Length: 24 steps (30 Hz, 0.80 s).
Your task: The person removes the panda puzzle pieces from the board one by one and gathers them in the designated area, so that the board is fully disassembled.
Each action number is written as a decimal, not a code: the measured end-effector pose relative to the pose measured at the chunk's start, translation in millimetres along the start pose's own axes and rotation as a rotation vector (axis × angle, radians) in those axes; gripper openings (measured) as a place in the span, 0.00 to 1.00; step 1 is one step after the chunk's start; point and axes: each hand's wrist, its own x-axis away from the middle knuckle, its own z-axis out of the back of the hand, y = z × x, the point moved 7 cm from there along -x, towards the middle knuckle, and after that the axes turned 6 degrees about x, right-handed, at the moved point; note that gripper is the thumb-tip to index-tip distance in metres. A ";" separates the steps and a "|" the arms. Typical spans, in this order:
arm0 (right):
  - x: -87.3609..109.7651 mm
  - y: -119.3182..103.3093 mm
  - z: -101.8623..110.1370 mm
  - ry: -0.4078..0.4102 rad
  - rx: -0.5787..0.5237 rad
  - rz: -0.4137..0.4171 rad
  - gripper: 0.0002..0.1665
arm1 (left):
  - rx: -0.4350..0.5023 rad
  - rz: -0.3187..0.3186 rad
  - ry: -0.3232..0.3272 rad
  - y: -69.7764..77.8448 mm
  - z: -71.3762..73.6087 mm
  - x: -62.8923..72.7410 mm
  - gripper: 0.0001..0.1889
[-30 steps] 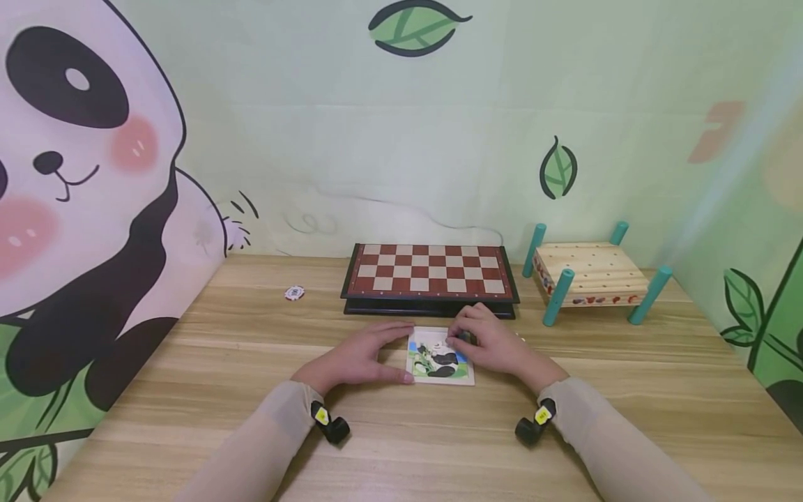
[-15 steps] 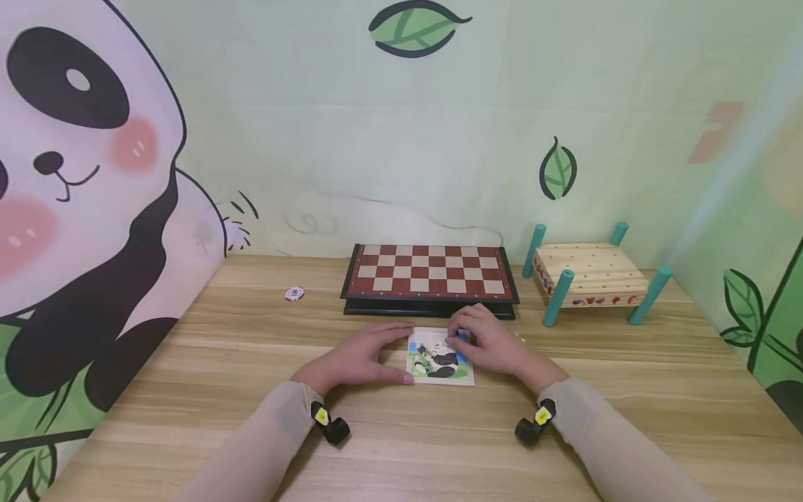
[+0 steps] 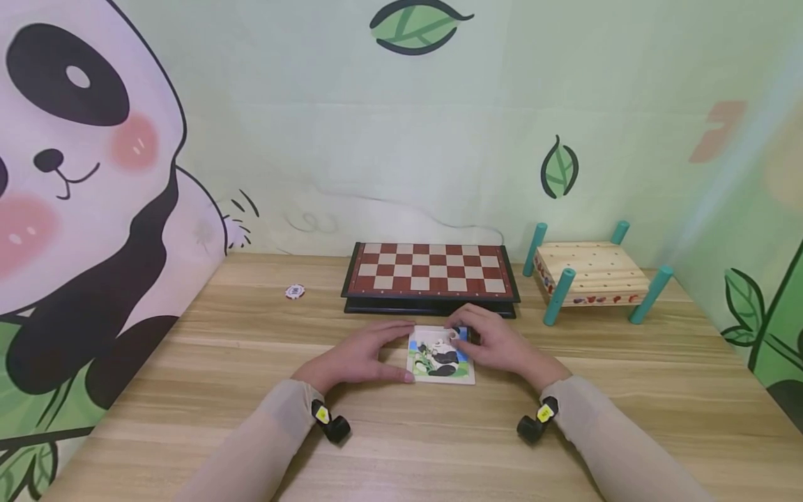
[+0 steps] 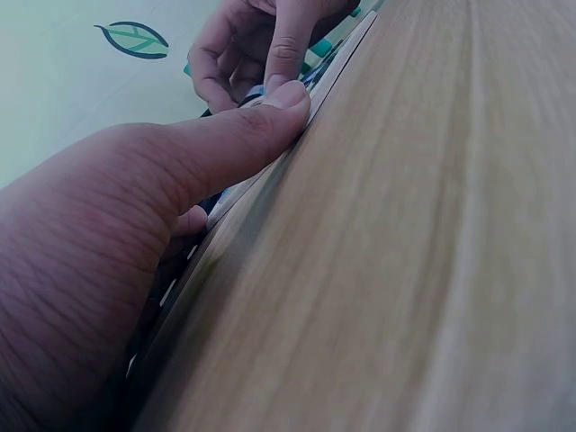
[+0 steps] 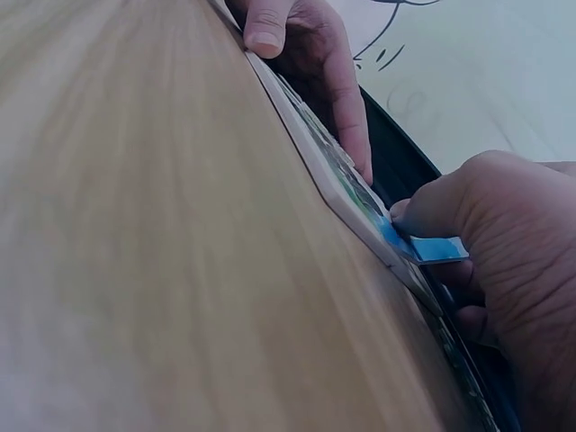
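A small square jigsaw puzzle [image 3: 439, 359] of a panda lies flat on the table in a pale tray, with a bare pale patch in its upper part. My left hand [image 3: 360, 354] holds the tray's left side, thumb at the near corner and fingers at the far corner. At the right side, my right hand [image 3: 492, 339] pinches a puzzle piece [image 5: 439, 249] with blue on it between thumb and fingers. That piece tilts up at the tray's edge in the right wrist view. The right fingers partly hide the upper right of the picture.
Right behind the puzzle stands a folded chessboard [image 3: 430, 270]. A wooden pegboard stand [image 3: 592, 272] with teal legs is at the back right. To the back left lies a poker chip [image 3: 295, 291]. A panda-printed backdrop [image 3: 301, 139] rises behind the table [image 3: 408, 446].
The right fingers have shifted slightly and the held piece now shows more at their tips. My left hand and the tray have stayed in place.
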 end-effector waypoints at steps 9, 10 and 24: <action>-0.7 1.4 -0.2 -0.027 -0.008 -0.013 0.20 | -0.010 -0.002 0.000 0.6 0.8 0.1 0.51; -0.7 1.9 -0.4 -0.034 -0.007 -0.018 0.20 | -0.011 -0.004 -0.001 1.1 0.9 0.2 0.51; 0.9 2.1 -0.6 -0.105 -0.003 -0.043 0.07 | -0.002 -0.006 -0.003 0.6 0.6 0.1 0.51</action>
